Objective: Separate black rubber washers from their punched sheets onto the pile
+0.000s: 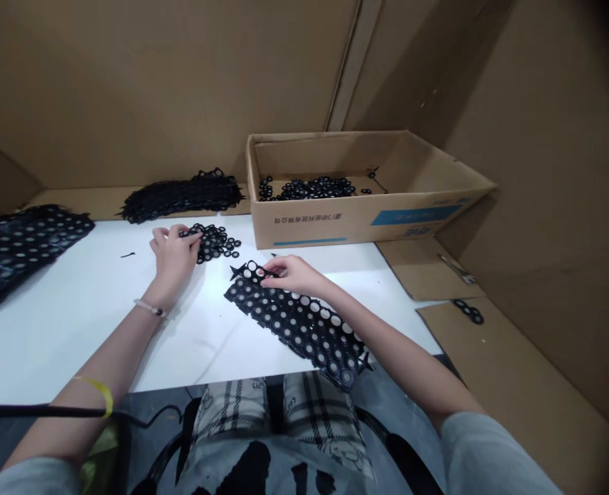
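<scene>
Black perforated sheet (297,323) under fingertips on a white table (67,344)

Right hand (294,275) pinches the sheet's upper end, which lies near the table's front edge; left hand (174,258) clenches a cluster of black rings (216,242) near the back edge. Behind them, a cardboard carton (304,230) bears a blue band and upside-down Chinese characters, too small to read.

Right hand (295,275) — black perforated sheet (297,326)
</scene>
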Demonstrator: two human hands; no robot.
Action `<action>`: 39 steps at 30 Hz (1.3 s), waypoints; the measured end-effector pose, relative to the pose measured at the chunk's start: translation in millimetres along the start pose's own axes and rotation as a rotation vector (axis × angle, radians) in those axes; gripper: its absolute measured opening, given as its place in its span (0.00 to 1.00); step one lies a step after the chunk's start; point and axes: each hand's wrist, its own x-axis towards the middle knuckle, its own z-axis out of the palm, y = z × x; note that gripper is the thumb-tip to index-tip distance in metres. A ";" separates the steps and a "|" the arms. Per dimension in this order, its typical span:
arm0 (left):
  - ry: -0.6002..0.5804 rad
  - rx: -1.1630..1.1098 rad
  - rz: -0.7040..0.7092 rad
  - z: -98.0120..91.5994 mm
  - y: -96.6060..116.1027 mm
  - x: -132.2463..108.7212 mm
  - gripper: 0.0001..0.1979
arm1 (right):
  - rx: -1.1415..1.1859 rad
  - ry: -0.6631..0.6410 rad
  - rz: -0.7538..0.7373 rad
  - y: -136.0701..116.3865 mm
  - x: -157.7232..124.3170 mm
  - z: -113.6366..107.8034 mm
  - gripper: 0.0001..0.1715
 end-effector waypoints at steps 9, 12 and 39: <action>-0.227 -0.387 0.524 -21.1 52.4 -16.5 0.11 | 0.040 0.019 0.018 2.6 3.8 0.7 0.17; -0.338 -0.365 0.599 -17.3 65.0 -27.5 0.15 | 0.141 -0.073 -0.021 -4.9 0.7 0.7 0.21; -0.303 -0.453 0.537 -5.0 57.0 -25.4 0.10 | 0.171 0.138 0.071 -4.7 4.2 12.3 0.16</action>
